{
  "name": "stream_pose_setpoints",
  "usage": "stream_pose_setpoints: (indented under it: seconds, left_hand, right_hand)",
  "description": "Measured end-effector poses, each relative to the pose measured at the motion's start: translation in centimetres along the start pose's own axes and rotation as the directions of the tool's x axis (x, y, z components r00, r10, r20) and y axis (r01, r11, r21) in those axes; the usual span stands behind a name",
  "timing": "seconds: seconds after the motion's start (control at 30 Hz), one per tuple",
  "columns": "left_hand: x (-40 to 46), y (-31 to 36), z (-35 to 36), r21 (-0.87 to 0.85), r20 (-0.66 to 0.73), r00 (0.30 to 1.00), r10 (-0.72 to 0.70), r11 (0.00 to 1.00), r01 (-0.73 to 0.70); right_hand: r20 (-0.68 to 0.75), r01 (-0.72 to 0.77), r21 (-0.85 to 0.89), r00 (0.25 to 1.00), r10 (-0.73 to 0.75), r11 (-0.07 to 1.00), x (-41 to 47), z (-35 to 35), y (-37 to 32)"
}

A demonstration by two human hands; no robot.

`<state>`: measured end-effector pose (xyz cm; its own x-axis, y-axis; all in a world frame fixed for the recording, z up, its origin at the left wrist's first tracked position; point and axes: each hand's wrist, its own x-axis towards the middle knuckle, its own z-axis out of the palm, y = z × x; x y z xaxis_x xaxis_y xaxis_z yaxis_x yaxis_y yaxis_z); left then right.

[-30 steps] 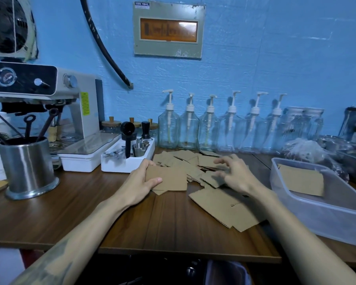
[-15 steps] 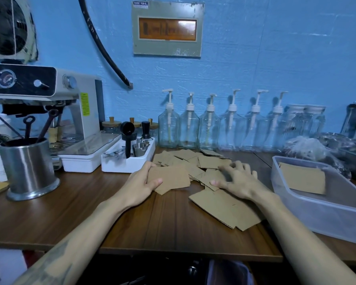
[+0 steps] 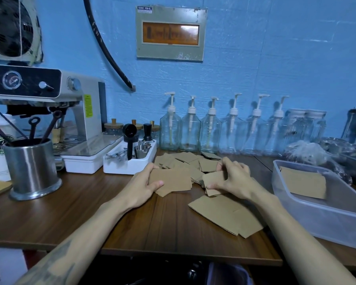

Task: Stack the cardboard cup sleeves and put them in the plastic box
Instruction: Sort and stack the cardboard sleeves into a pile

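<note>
- Brown flat cardboard sleeves (image 3: pixel 185 159) lie fanned on the wood-grain worktop (image 3: pixel 90 212) at 12 o'clock.
- Left hand (image 3: pixel 143 185) grips a squared stack (image 3: pixel 173 181) (thumb on top).
- Right hand (image 3: pixel 232 178) pinches a curved sleeve (image 3: pixel 214 179).
- At 3 o'clock, the translucent plastic box (image 3: pixel 321 221) holds a flat sleeve (image 3: pixel 303 185).

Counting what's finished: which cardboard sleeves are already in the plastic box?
Only the sleeves lying inside the plastic box at right; all others remain on the table.
</note>
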<state>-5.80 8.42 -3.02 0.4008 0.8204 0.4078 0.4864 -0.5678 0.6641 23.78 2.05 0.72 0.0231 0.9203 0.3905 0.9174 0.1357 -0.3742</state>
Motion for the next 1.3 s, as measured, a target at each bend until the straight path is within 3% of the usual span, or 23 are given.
stream_pose_setpoints:
  seconds: [0.2, 0.43, 0.57, 0.67, 0.73, 0.83, 0.9, 1.0, 1.17, 1.23, 1.3]
  left_hand:
    - [0.2, -0.5, -0.2, 0.016, -0.046, 0.999, 0.004, 1.000, -0.004]
    - [0.1, -0.1, -0.2, 0.043, -0.016, 1.000, 0.018, 0.999, -0.017]
    - [0.2, -0.3, -0.1, 0.029, -0.007, 1.000, -0.006, 1.000, 0.006]
    - [0.1, -0.2, 0.0, 0.035, 0.026, 1.000, -0.010, 0.999, 0.009]
    - [0.1, -0.1, 0.1, 0.000, 0.065, 0.998, -0.019, 1.000, 0.019]
    - [-0.1, 0.2, 0.1, -0.030, 0.090, 0.994, -0.054, 0.998, 0.057]
    - [-0.1, 0.2, 0.1, -0.057, 0.099, 0.993, -0.065, 0.996, 0.071]
    - [-0.1, 0.1, 0.2, -0.057, 0.101, 0.993, -0.059, 0.996, 0.065]
    - [0.1, 0.1, 0.4, -0.049, 0.078, 0.997, -0.020, 0.998, 0.024]
    - [0.2, -0.1, 0.4, -0.041, 0.043, 0.999, -0.012, 0.999, 0.014]
    - [0.2, -0.4, 0.4, -0.025, 0.028, 1.000, 0.004, 1.000, -0.003]
  right_hand:
    - [-0.085, 0.053, 0.477, 0.996, -0.015, 0.877, 0.8, -1.3, -0.9]
    - [-0.127, 0.084, 0.719, 0.992, 0.012, 0.690, 0.9, -0.3, -3.0]
    - [-0.061, 0.066, 0.824, 0.998, -0.029, 0.563, 1.0, -0.2, -2.5]
    - [0.041, -0.056, 0.857, 0.998, 0.041, 0.512, 0.5, 0.6, -2.8]
    - [0.074, -0.118, 0.784, 0.993, 0.097, 0.609, 0.3, 1.7, -2.9]
    - [0.053, -0.109, 0.434, 0.994, 0.096, 0.894, 0.1, 2.6, -2.8]
    - [0.023, -0.078, 0.235, 0.997, 0.074, 0.969, 0.1, 2.8, -2.9]
    - [-0.023, -0.022, 0.100, 0.999, 0.025, 0.995, 0.3, 3.2, -3.2]
    - [0.034, 0.110, -0.137, 0.994, -0.106, 0.984, -0.1, 4.3, -4.6]
    - [0.028, 0.136, -0.111, 0.991, -0.134, 0.984, 0.0, 4.6, -4.8]
    - [0.046, 0.138, 0.067, 0.989, -0.141, 0.988, 0.1, 4.4, -4.7]
